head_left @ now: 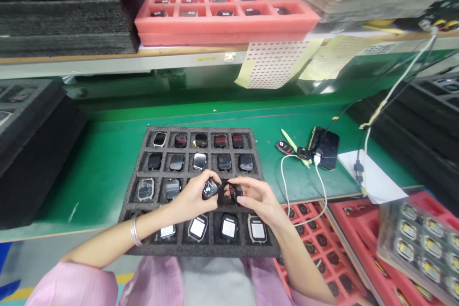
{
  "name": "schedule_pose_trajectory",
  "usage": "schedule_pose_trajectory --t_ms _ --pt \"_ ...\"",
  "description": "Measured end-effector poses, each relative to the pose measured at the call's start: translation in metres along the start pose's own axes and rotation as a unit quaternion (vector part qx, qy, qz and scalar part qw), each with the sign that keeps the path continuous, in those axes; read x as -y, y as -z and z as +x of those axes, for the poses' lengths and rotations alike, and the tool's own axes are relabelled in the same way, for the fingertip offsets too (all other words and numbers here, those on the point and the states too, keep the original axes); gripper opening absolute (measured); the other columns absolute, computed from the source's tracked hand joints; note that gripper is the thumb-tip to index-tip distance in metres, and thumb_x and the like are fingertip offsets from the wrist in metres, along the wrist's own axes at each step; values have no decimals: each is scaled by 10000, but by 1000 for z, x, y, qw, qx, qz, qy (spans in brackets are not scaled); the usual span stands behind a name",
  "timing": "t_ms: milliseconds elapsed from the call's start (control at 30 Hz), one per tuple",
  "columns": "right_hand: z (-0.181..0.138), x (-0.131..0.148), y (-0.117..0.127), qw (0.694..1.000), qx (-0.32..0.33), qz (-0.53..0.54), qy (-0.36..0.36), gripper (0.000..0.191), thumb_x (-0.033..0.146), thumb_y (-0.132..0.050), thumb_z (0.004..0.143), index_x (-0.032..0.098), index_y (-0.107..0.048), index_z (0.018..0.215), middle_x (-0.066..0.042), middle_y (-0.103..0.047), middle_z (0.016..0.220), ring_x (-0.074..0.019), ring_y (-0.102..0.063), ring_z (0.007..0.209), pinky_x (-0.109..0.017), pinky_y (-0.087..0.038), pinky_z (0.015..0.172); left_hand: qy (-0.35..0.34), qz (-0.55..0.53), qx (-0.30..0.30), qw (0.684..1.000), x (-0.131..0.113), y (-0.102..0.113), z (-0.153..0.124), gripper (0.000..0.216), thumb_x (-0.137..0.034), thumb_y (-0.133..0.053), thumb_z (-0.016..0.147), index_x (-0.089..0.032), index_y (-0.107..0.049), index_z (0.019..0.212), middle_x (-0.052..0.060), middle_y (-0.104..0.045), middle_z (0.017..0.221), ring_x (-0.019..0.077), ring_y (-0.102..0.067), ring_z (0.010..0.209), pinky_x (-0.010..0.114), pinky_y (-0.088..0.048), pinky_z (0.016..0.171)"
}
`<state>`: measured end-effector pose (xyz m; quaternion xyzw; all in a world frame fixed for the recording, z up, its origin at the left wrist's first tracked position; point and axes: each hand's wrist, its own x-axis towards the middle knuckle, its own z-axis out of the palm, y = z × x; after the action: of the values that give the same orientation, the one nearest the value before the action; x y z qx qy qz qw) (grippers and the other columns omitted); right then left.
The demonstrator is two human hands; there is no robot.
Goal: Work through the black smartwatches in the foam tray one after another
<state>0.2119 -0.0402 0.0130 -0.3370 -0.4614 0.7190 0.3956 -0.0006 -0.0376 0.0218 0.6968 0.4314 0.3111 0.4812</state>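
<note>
My left hand (199,192) is closed on a dark smartwatch (210,188) whose face is lit. A second dark watch (235,192) is pinched between the thumb and fingers of my right hand (254,197). Both hands hover over a black foam tray (201,249) divided into square compartments. Several watches without straps lie in it; those in the front row, such as this watch (228,227), have bright white screens. In the back row a watch (159,139) has a silver frame. My hands and forearms hide parts of the two front rows.
Right of the tray lie a black phone-like device (328,148) with a white cable, a pale green pen (289,138) and white paper (371,177). Pink foam trays (344,248) stand lower right, another pink tray (225,28) on the shelf. Black foam stacks (32,153) flank the bench.
</note>
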Motion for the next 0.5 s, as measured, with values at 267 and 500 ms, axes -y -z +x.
schedule_pose_trajectory --t_ms 267,500 --pt "5 3 -6 997 -53 43 -27 397 270 -650 847 244 -577 1236 -99 -626 1217 -256 -578 1138 -436 -391 1022 78 -181 -1 980 6 -1 3 419 -181 -672 708 -182 -507 1093 53 -569 1038 193 -570 921 307 -458 793" --pt "6 -3 1 989 -76 118 -44 433 267 -607 860 261 -519 1284 -113 -608 1241 -274 -605 1095 -517 -427 967 180 -400 3 898 -2 -3 7 366 -187 -618 746 -191 -545 1105 52 -584 985 201 -628 846 339 -527 724"
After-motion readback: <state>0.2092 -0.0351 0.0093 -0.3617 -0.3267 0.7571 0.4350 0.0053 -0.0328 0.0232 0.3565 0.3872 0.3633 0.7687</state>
